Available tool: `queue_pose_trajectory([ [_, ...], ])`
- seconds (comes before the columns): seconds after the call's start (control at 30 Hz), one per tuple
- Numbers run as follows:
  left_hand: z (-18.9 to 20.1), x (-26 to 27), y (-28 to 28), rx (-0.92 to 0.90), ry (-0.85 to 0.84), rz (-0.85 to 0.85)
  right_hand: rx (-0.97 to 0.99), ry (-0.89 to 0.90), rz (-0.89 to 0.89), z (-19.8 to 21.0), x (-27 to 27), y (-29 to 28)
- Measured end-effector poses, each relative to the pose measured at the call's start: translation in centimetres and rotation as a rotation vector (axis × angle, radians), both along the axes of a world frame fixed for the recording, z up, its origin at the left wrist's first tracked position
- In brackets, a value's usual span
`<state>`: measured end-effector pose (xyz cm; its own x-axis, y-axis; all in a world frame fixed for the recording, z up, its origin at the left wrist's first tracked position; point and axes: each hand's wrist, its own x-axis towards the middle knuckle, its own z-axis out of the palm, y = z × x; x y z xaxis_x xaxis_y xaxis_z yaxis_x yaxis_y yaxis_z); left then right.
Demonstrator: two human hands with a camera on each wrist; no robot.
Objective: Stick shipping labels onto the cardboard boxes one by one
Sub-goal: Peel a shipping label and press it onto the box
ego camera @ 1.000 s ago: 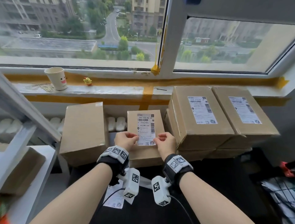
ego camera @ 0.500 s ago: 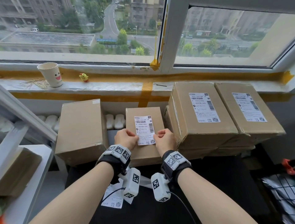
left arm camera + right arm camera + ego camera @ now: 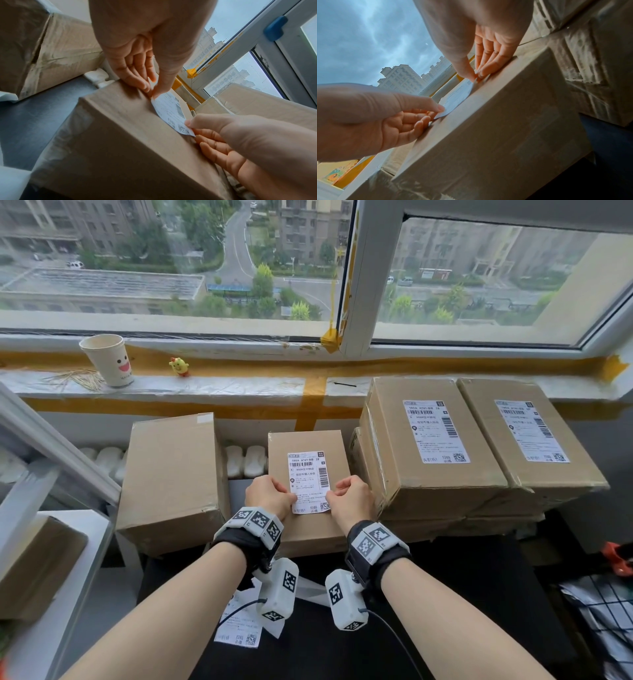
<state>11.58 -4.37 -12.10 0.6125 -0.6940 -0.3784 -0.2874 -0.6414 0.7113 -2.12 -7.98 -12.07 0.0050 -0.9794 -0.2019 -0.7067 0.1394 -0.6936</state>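
A small cardboard box (image 3: 308,441) stands in the middle of the dark table. Over its top lies a white shipping label (image 3: 308,477). My left hand (image 3: 291,498) pinches the label's near left corner between thumb and fingers (image 3: 152,93). My right hand (image 3: 331,495) pinches the near right corner (image 3: 476,77). In the wrist views the label's (image 3: 169,111) near edge sits slightly off the box (image 3: 120,135), while its far end seems to lie on it. A bare, larger box (image 3: 171,474) stands to the left. Two labelled boxes (image 3: 431,440) (image 3: 527,433) are stacked to the right.
Loose label sheets (image 3: 239,628) lie on the dark table under my left wrist. A paper cup (image 3: 108,359) and a small yellow toy (image 3: 179,366) stand on the window sill. A white shelf (image 3: 68,542) with another box is at the left.
Both hands keep their pinch on the label. The label has come slightly toward me over the box top, and the head view has shifted a little.
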Motion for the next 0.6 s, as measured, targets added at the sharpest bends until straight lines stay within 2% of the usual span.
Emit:
queue_pose_trajectory([
  [0.2,0.0,0.1,-0.2,0.027,-0.062,-0.048,-0.006,0.050,0.068,0.1,0.0,0.0],
  [0.33,-0.1,0.7,0.1,0.025,-0.122,-0.096,-0.120,0.104,0.133,0.0,0.1,0.0],
  [0.43,-0.7,1.6,0.4,0.003,-0.113,-0.128,-0.188,0.155,0.376,-0.4,0.9,-0.4],
  [0.5,-1.0,2.2,0.5,-0.016,-0.083,-0.172,-0.158,0.267,0.552,-0.7,1.9,-0.7],
  [0.6,-1.5,2.8,0.6,-0.055,-0.044,-0.231,-0.090,0.386,0.687,-0.9,3.2,-1.0],
])
